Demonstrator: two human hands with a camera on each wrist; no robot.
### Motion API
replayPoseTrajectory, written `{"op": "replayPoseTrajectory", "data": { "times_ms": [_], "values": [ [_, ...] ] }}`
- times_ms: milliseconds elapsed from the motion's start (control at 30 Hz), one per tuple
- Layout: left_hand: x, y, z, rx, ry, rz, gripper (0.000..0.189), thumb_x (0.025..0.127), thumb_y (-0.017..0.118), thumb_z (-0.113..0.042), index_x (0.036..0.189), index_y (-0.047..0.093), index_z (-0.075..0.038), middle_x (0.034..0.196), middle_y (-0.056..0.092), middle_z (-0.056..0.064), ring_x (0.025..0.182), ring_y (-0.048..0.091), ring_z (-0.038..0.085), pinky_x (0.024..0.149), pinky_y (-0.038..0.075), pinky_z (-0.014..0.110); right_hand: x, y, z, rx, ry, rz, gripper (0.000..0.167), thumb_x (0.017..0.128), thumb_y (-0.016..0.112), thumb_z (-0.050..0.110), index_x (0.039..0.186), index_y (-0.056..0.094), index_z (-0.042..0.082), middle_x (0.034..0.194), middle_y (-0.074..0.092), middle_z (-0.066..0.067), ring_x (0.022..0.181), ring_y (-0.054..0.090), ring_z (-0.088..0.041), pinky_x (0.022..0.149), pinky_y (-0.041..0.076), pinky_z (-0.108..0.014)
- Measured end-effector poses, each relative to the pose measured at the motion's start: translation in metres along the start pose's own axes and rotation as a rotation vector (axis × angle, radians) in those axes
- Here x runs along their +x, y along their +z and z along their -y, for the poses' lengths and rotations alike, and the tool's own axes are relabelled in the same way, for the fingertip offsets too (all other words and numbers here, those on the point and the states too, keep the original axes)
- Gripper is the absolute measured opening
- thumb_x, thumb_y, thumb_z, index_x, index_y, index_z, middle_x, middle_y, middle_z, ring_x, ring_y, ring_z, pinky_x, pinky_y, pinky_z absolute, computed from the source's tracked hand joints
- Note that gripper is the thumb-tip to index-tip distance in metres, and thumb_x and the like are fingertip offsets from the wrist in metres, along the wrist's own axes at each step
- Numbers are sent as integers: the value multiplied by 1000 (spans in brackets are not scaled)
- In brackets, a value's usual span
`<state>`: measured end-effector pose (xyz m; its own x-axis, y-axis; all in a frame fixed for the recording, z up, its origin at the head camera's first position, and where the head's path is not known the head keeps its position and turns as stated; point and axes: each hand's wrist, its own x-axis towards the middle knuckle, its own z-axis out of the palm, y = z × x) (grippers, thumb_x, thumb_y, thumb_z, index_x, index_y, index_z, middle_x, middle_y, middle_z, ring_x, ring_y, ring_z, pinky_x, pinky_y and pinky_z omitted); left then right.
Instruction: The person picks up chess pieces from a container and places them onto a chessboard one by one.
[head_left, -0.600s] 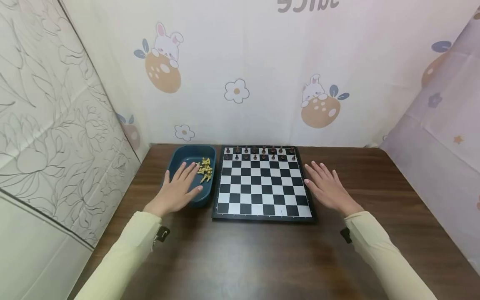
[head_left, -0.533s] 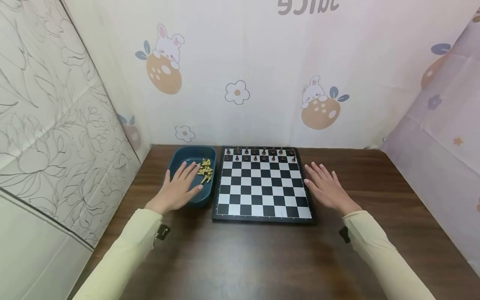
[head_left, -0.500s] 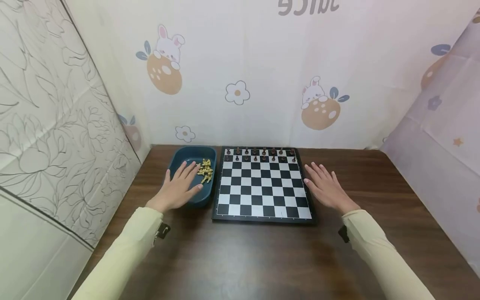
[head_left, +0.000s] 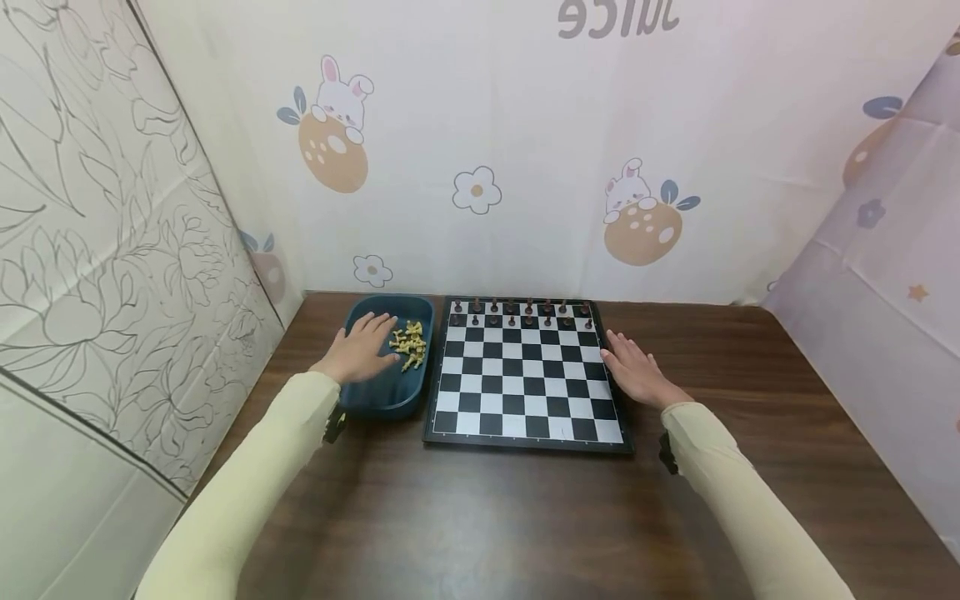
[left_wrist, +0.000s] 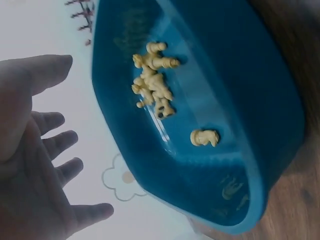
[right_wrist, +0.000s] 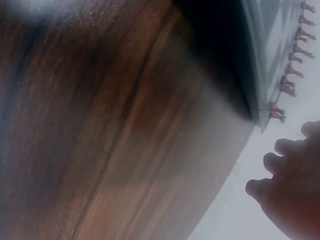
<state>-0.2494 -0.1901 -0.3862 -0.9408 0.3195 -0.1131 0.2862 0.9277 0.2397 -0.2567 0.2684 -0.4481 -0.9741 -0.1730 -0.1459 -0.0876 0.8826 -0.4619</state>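
Observation:
A blue plastic tub (head_left: 386, 408) holds a loose pile of cream chess pieces (head_left: 409, 343); one piece (left_wrist: 204, 137) lies apart from the pile in the left wrist view. My left hand (head_left: 360, 348) hovers over the tub with fingers spread and nothing in it. Beside the tub lies a black-and-white chessboard (head_left: 525, 379), with dark brown chess pieces (head_left: 512, 308) standing in two rows along its far side. My right hand (head_left: 636, 369), fingers extended and holding nothing, is at the board's right edge.
Everything stands on a dark brown wooden table (head_left: 510, 517). A white patterned curtain (head_left: 540, 233) hangs right behind the table's far edge. A white panel with line-drawn flowers (head_left: 97, 275) rises at the left.
My left hand has moved forward, further over the tub. My right hand has shifted slightly left toward the board. The view has tilted up a little; the chess pieces have stayed put.

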Motion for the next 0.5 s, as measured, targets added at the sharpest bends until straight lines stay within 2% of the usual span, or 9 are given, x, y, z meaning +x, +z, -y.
{"op": "replayPoseTrajectory", "data": {
  "times_ms": [200, 367, 500],
  "values": [
    [18, -5, 6, 56, -14, 36, 66, 95, 57, -26, 148, 27, -1, 151, 26, 22, 139, 19, 40, 102, 24, 63, 7, 4, -6, 25, 32, 38, 66, 103, 21, 41, 150, 5, -4, 153, 4, -30, 140, 2, -46, 106, -2, -63],
    [29, -8, 10, 54, -78, 118, 61, 96, 55, -20, 146, 28, 5, 147, 30, 27, 135, 26, 44, 103, 29, 57, 12, 9, -10, 22, 44, 50, 66, 104, 20, 39, 149, 5, -5, 152, 4, -31, 140, 2, -47, 106, -2, -63],
    [38, -4, 16, 31, -130, 193, 60, 95, 54, -12, 141, 27, 14, 142, 33, 33, 130, 34, 45, 103, 32, 52, 15, 15, -13, 20, 59, 59, 66, 103, 21, 39, 149, 6, -5, 152, 4, -31, 139, 2, -47, 106, -2, -63]
  ]
}}
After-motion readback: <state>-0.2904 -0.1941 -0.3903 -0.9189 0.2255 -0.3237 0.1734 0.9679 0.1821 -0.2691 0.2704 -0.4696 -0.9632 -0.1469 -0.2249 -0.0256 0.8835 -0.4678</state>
